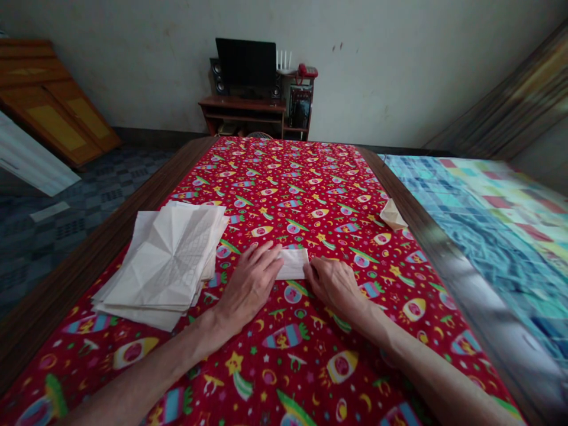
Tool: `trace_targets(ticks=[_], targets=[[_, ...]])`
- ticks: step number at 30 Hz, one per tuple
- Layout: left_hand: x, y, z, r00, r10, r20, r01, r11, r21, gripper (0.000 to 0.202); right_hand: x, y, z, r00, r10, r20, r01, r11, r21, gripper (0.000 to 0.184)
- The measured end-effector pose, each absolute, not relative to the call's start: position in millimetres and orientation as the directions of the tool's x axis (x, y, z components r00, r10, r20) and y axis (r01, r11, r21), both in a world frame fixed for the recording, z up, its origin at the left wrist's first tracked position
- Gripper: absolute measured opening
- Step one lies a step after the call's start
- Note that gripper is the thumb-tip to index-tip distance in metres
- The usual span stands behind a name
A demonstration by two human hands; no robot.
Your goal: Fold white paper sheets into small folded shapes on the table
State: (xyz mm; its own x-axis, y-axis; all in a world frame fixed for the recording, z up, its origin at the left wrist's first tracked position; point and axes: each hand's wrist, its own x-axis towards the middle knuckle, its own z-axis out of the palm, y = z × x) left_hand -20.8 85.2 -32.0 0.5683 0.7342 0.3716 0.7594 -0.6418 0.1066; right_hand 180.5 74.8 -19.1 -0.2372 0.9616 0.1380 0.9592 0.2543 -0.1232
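Left hand lies palm down, fingers straight and close together, flat on the left end of a folded paper strip, clamped on nothing; just left of it sits a loose stack of sheets, white, thin, heavily creased in diagonal and grid lines, edges fanned and uneven. The strip lies mid-tabletop between both hands, a narrow white rectangle, several layers thick by the look of it, flat on the tablecloth; the cloth is red printed fabric, rockets, stars, moons, smooth and taut, with a dark wood tabletop rim showing at the left. Right hand has its bent fingers at the strip's right end; pinching or only pressing, cannot tell. Judged step: flattening a fold, one hand anchoring while the other works the end. A next crease would call for edges lined up square and firm fingertip pressure along the fold; thin paper slips on smooth cloth, so the anchor matters. Further right, near the tabletop's edge, a small folded piece, cream, angular, pointed; beyond that a bed under blue-green patchwork.
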Motion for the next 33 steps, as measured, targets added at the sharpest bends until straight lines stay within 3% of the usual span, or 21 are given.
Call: trace_targets(ticks=[3,8,23,26,28,31,33], targets=[[-16.7,79.0,-31.8,0.676,0.666,0.315,0.671,-0.733,0.109,0.032,180.9,73.9,-18.7,-0.248,0.955,0.160,0.958,0.266,-0.104,0.035],[-13.4,72.6,-30.2,0.696,0.682,0.227,0.666,-0.730,0.152,0.038,181.1,73.1,-18.6,-0.259,0.948,0.186,0.954,0.281,-0.107,0.035],[-14.7,71.7,-29.8,0.708,0.681,0.186,0.661,-0.732,0.163,0.042,179.7,75.5,-19.8,-0.243,0.955,0.169,0.957,0.264,-0.117,0.034],[-14.5,71.8,-30.1,0.710,0.680,0.182,0.662,-0.733,0.157,0.043,182.9,77.5,-21.5,-0.226,0.958,0.179,0.948,0.259,-0.187,0.033],[-14.6,71.8,-30.3,0.708,0.684,0.177,0.666,-0.729,0.157,0.043,186.1,76.9,-20.8,-0.225,0.948,0.225,0.910,0.287,-0.298,0.031],[-15.1,71.7,-31.1,0.705,0.685,0.180,0.664,-0.728,0.170,0.041,188.7,69.1,-16.7,-0.246,0.898,0.364,0.804,0.399,-0.441,0.027],[-15.2,71.7,-31.8,0.708,0.681,0.188,0.656,-0.732,0.183,0.040,187.4,59.5,-15.4,-0.313,0.850,0.424,0.749,0.495,-0.441,0.027]])
